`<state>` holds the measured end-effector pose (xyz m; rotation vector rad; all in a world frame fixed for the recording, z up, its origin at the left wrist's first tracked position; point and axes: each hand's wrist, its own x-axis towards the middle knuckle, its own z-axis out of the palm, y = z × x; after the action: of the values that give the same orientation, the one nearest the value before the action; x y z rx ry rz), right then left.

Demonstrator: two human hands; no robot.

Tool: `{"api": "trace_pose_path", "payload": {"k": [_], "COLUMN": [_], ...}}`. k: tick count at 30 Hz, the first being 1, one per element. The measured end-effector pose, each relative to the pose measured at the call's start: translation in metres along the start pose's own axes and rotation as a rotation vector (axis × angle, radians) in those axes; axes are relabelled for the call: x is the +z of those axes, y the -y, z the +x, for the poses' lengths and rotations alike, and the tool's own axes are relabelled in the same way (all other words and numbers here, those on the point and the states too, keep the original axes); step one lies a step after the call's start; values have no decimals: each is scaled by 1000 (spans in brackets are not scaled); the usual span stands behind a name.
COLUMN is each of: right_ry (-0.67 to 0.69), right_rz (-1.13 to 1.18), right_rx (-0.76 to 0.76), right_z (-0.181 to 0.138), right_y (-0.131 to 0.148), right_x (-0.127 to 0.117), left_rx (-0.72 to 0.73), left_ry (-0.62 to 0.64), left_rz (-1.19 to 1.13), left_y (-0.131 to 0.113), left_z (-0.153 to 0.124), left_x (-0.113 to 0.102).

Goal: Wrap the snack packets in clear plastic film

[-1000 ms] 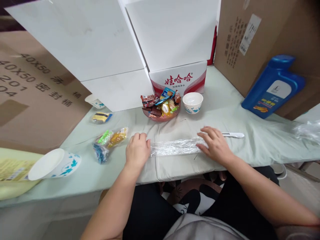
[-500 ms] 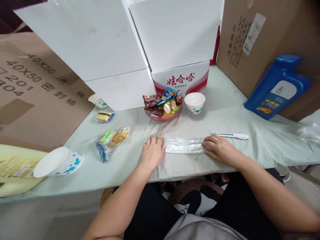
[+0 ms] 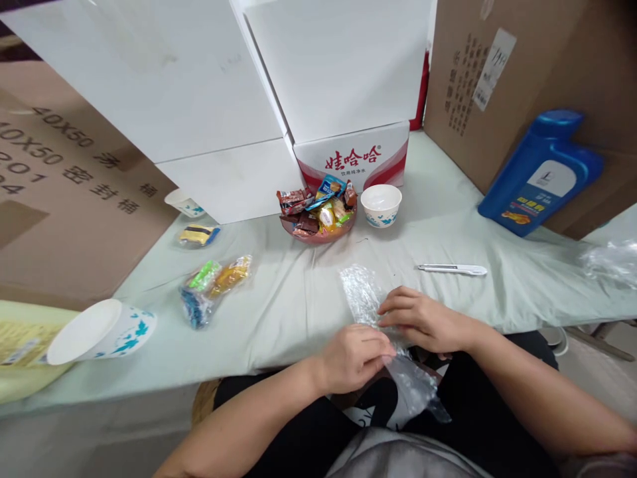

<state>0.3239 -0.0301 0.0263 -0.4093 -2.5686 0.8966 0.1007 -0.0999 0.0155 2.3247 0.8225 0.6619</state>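
A crumpled, folded strip of clear plastic film (image 3: 359,291) lies at the table's front edge, its loose lower end hanging over my lap. My left hand (image 3: 354,358) is closed on the film near the edge, fingers curled and thumb pressed in. Just to the right and slightly higher, my right hand (image 3: 423,318) grips the same film with bent fingers; its thumb is hidden. Beyond the right hand lies a white utility knife (image 3: 452,269). A reddish bowl (image 3: 318,237) of wrapped snacks (image 3: 323,206) and a paper bowl (image 3: 381,207) stand farther back.
White boxes (image 3: 343,73) line the back, flanked by brown cartons (image 3: 74,179). A blue bottle (image 3: 542,176) leans at right. On the left are a tipped paper bowl (image 3: 107,332), wrapped toys (image 3: 213,285) and a small yellow packet (image 3: 198,234). More clear plastic (image 3: 612,262) sits far right.
The film, flat and crosswise between both hands before, now slants toward me with one end over the edge. My left hand has come right and nearer, closing on it; my right hand has drawn closer.
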Motion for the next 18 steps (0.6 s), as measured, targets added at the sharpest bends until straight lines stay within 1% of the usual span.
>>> {"api": "trace_pose_path", "payload": {"k": [1,3,5,6,7,8,11,14,16,18], "right_ry": [30,44,-9,-44,-72,-92,-146,-185,-166,-133], "right_rz": [-16,-21,0,17,37,57,68,-13,-87,-176], "right_rx": [-7,38,117,146,162,168,193,162,99,71], "right_z": [2,5,6,6,6,6,8,12,14,14], "right_y": [-1,-4,-6,-8,-9,-9,-11,-10,-10,-8], "right_x": [4,11,17,20,22,25,31,35,36,35], "left_rx": [-58,-250,-465,-552,-617,-661,-729,-737,-728,-719], "left_ry": [-34,-177,-366,-441,-488,-510,-503,-477,-459,-450], "left_rz": [-107,-202,-129,-59,2,43,84,119,150,203], "left_y": [1,7,22,31,40,48,62,63,61,61], "left_z": [0,0,1,2,3,5,11,16,16,16], "left_x": [-5,-13,-18,-19,-19,-19,-18,-17,-17,-15]}}
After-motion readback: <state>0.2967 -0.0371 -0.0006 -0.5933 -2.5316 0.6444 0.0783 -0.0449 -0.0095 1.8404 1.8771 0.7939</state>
